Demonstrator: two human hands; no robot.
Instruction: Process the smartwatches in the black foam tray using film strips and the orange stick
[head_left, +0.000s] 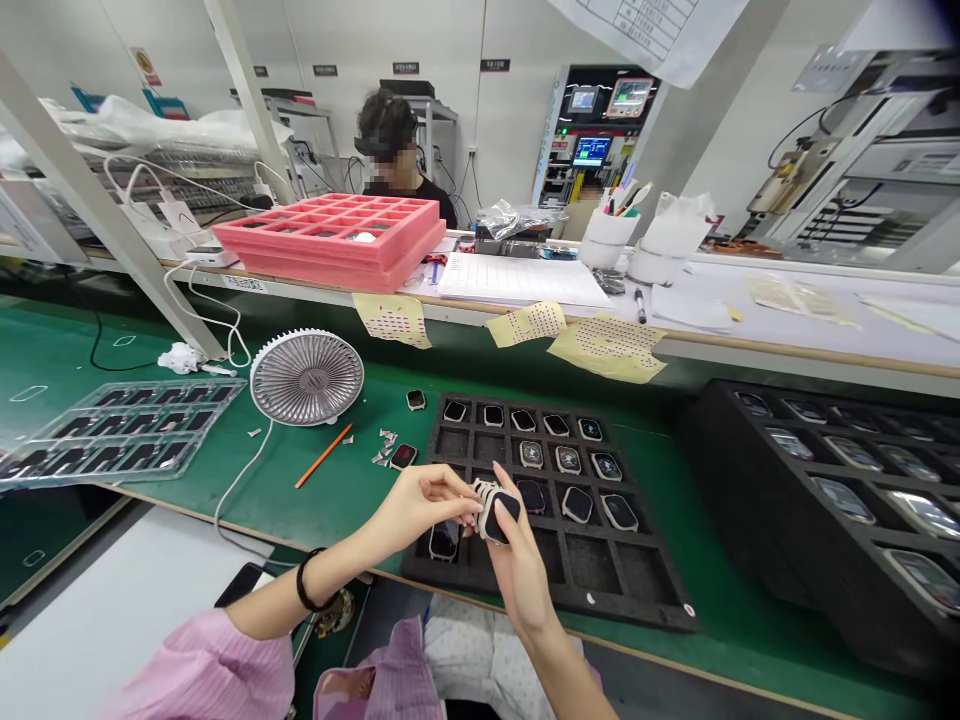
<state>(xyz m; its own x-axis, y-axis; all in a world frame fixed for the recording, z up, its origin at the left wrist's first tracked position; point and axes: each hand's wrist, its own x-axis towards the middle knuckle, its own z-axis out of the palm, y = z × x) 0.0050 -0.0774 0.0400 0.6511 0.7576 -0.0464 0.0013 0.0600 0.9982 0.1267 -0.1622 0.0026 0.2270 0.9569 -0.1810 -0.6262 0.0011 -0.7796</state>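
My right hand (517,560) is wrapped round a light-framed smartwatch body (499,515) with a dark screen, held above a black foam tray (652,575). Against the watch's left side, the pinched fingers of my left hand (431,500) touch its edge; whether they grip a small part there is hard to tell. Several watch bodies sit in the tray's compartments, one of them (444,540) just below my left fingers. On the green mat, left of the tray, lie a watch with a reddish screen (403,457), a smaller watch (415,400) and small metallic pieces (385,445).
A fan (307,378), an orange stick (324,456) and a clear plastic tray (120,430) are on the left. Stacked black foam trays (720,500) stand at right. The shelf holds a pink foam tray (330,265) and papers (525,280). A person (397,150) sits beyond.
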